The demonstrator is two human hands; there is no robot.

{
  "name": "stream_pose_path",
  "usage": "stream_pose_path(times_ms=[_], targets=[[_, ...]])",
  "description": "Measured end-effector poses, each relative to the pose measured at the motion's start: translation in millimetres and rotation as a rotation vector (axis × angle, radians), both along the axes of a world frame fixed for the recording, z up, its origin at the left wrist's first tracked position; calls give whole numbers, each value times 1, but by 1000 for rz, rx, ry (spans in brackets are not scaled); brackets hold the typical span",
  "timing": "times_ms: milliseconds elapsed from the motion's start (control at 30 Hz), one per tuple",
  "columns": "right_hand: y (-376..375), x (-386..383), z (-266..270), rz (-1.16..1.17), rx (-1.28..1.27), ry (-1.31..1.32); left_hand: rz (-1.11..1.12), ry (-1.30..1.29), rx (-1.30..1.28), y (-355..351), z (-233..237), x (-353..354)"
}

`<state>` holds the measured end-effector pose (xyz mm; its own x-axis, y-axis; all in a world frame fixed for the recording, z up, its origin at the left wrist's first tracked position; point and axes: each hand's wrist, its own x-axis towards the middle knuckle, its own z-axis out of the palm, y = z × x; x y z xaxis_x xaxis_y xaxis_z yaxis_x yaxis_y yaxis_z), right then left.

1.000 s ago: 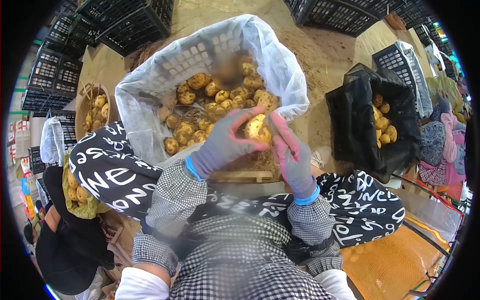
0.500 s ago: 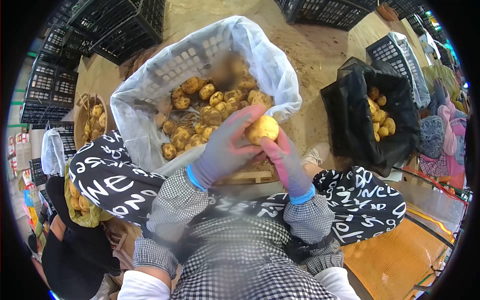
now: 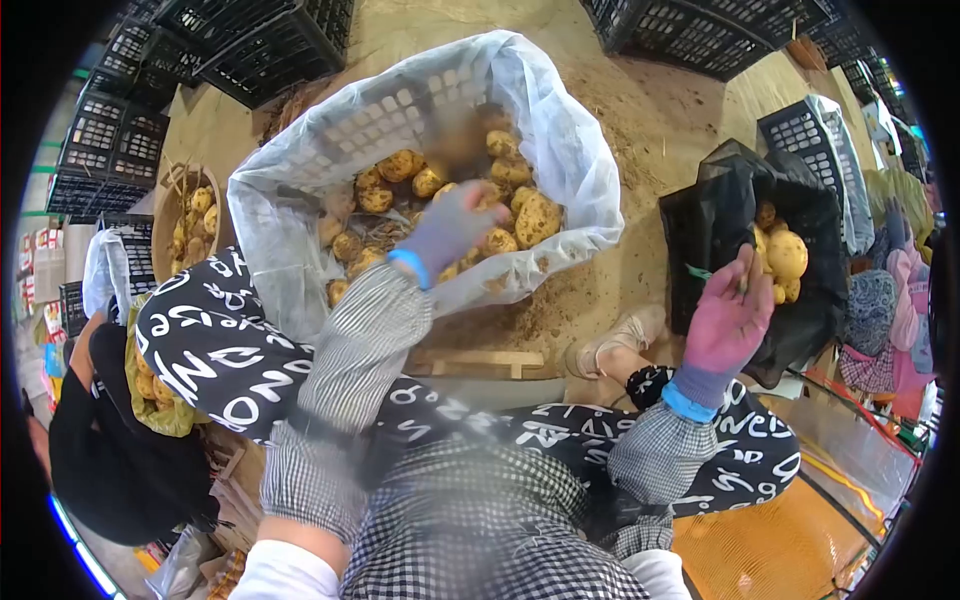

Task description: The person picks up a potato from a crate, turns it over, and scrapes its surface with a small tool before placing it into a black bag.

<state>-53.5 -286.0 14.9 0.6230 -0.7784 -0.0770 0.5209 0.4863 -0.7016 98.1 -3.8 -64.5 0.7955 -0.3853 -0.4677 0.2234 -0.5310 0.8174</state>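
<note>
White-lined crate [image 3: 590,150], muddy potatoes [image 3: 538,220] inside, black-lined container [image 3: 688,245], cleaner potatoes [image 3: 791,289] inside

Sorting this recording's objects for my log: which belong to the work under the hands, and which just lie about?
In use:
- left hand, over potatoes in the white-lined crate
- right hand, by the black-lined container

Lying about:
- black crates
- basket
- orange mesh

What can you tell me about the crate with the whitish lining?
The crate is open-topped, with slotted walls showing through a thin, translucent, wrinkled whitish liner folded over its rim. It sits in front of the person and holds loose yellow-brown potatoes, many with dark soil patches. The blurred left hand reaches inside; whether it grips a potato is unclear.
</note>
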Motion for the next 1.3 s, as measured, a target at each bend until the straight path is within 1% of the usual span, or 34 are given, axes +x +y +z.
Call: stream_pose_path(times_ms=[67,100,167,200,267,300,367,400,467,533,600,633,733,767,867,900,1000,1067,1133,1200,1267,1300], targets=[[3,-6,-19,178,-72,36,-202,-207,170,-33,-55,10],[6,-8,-26,264,-108,59,-248,-165,187,-45,-76,14],[25,-2,-21,216,-175,211,-344,-86,218,-72,-112,25],[32,2,-19,186,-209,282,-394,-52,234,-85,-124,33],[35,4,-20,214,-232,249,-505,6,269,-105,-130,46],[39,5,-19,218,-227,254,-425,95,162,-108,-127,49],[43,3,-20,251,-209,269,-261,277,-41,-91,-117,48],[42,2,-23,291,-226,286,-174,365,-135,-78,-102,47],[49,-2,-33,374,-244,325,-61,375,-332,-53,-72,36],[65,0,-42,486,-245,350,-8,192,-555,-28,-31,23],[91,4,-40,605,-305,426,-26,206,-690,-12,21,5],[100,5,-50,714,-350,465,-36,213,-761,-6,41,-6],[135,13,-2,903,-382,299,96,185,-685,6,72,-39],[143,12,-7,794,-495,233,231,350,-795,3,85,-54],[142,7,-20,729,-674,364,294,347,-779,11,66,-75],[142,4,-26,682,-756,398,329,336,-771,10,67,-84],[139,3,-33,630,-918,386,369,337,-799,7,56,-91],[128,8,-59,613,-1103,577,348,366,-815,11,46,-91],[124,8,-75,604,-1122,633,351,394,-844,13,41,-91],[125,8,-80,615,-972,567,376,416,-887,15,40,-90],[128,9,-77,652,-807,531,382,305,-842,14,44,-94],[132,10,-73,653,-790,495,388,247,-819,13,47,-95]])
